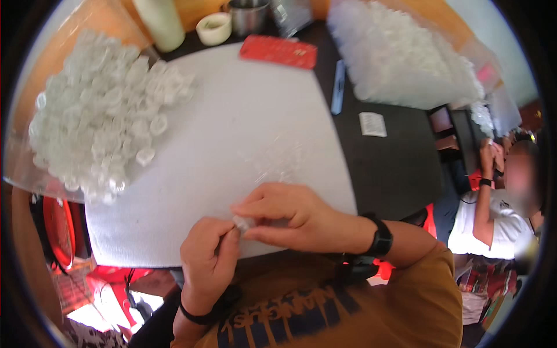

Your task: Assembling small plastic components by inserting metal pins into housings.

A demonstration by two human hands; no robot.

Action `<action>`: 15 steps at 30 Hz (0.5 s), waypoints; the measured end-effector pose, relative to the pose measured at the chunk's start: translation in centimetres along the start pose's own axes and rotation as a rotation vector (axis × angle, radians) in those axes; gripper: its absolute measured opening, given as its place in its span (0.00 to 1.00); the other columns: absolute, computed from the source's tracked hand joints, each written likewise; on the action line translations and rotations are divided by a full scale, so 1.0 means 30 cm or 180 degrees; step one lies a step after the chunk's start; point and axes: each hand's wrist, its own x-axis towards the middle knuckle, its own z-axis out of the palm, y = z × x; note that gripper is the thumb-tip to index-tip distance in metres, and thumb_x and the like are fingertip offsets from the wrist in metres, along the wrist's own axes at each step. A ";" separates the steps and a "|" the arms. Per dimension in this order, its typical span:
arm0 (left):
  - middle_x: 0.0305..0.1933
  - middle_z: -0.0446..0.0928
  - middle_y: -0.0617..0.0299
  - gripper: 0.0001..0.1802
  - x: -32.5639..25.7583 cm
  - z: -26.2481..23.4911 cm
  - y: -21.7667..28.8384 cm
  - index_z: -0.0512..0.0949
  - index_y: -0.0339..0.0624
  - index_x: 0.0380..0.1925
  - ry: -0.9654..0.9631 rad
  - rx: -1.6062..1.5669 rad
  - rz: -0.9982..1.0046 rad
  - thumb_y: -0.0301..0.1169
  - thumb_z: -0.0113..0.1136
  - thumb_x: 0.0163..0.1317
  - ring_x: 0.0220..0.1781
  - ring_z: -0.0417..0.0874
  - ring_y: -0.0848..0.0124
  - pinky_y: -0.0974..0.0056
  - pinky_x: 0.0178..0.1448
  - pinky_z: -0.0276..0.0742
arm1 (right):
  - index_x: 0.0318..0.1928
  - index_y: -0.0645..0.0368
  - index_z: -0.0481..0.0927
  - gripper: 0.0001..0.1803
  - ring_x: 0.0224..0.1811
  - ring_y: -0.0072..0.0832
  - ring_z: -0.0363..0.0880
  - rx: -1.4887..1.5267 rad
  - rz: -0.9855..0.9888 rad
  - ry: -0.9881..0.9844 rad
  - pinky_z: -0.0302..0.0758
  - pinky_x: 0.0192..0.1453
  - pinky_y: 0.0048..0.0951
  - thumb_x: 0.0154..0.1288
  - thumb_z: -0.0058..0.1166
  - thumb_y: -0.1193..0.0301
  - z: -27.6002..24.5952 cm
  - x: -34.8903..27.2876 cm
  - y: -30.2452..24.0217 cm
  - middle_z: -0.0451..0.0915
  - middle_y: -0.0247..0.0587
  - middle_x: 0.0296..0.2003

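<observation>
Both my hands meet over the near edge of a white mat. My left hand and my right hand pinch one small clear plastic cap between their fingertips. A heap of the same clear caps lies in a transparent bag at the left, spilling onto the mat. A few clear pieces rest on the mat just beyond my right hand. I wear a black watch on the right wrist and a dark band on the left.
A red flat case, a metal cup, a tape roll and a pale cylinder stand at the far edge. A second large bag of clear caps lies at the right. Another person sits at the right, beside the dark table.
</observation>
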 end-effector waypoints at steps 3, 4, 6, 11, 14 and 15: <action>0.23 0.72 0.56 0.00 0.021 0.005 0.012 0.75 0.36 0.28 -0.0112 0.0033 0.0091 0.21 0.55 0.55 0.24 0.73 0.63 0.65 0.30 0.68 | 0.48 0.59 0.78 0.18 0.34 0.23 0.76 -0.0040 0.0325 0.0058 0.73 0.37 0.22 0.54 0.61 0.77 -0.032 -0.023 -0.079 0.78 0.40 0.38; 0.23 0.71 0.56 0.00 0.024 0.006 0.016 0.75 0.36 0.28 -0.0114 0.0023 0.0114 0.21 0.55 0.56 0.25 0.73 0.62 0.65 0.30 0.68 | 0.48 0.59 0.78 0.18 0.34 0.23 0.76 -0.0114 0.0315 0.0081 0.73 0.37 0.22 0.54 0.61 0.77 -0.058 -0.023 -0.118 0.78 0.40 0.38; 0.23 0.72 0.56 0.01 0.025 -0.001 0.002 0.75 0.36 0.28 -0.0144 -0.0015 0.0170 0.22 0.55 0.56 0.25 0.73 0.62 0.64 0.30 0.68 | 0.48 0.59 0.78 0.19 0.34 0.21 0.76 -0.1103 0.0071 0.0488 0.73 0.39 0.21 0.54 0.61 0.78 -0.152 -0.022 -0.219 0.78 0.37 0.38; 0.24 0.72 0.55 0.01 0.013 0.000 0.015 0.75 0.37 0.27 -0.0038 0.0207 0.0435 0.23 0.56 0.56 0.25 0.73 0.60 0.63 0.30 0.69 | 0.51 0.64 0.76 0.20 0.35 0.17 0.75 -0.1872 -0.0119 0.2283 0.70 0.44 0.19 0.62 0.54 0.64 -0.493 0.048 -0.395 0.79 0.33 0.36; 0.25 0.72 0.56 0.02 0.024 0.018 -0.017 0.75 0.36 0.28 -0.0030 0.0128 0.0734 0.23 0.57 0.55 0.26 0.73 0.62 0.64 0.30 0.69 | 0.50 0.66 0.74 0.30 0.44 0.41 0.77 -0.4347 0.0582 0.2331 0.71 0.49 0.34 0.64 0.46 0.50 -0.664 0.069 -0.416 0.79 0.50 0.41; 0.25 0.72 0.57 0.02 0.022 0.019 -0.012 0.76 0.35 0.29 0.0001 0.0012 0.0837 0.22 0.57 0.55 0.25 0.72 0.65 0.66 0.30 0.68 | 0.50 0.65 0.74 0.28 0.46 0.43 0.76 -0.4978 -0.0063 0.2406 0.70 0.50 0.35 0.63 0.48 0.51 -0.678 0.065 -0.383 0.79 0.51 0.42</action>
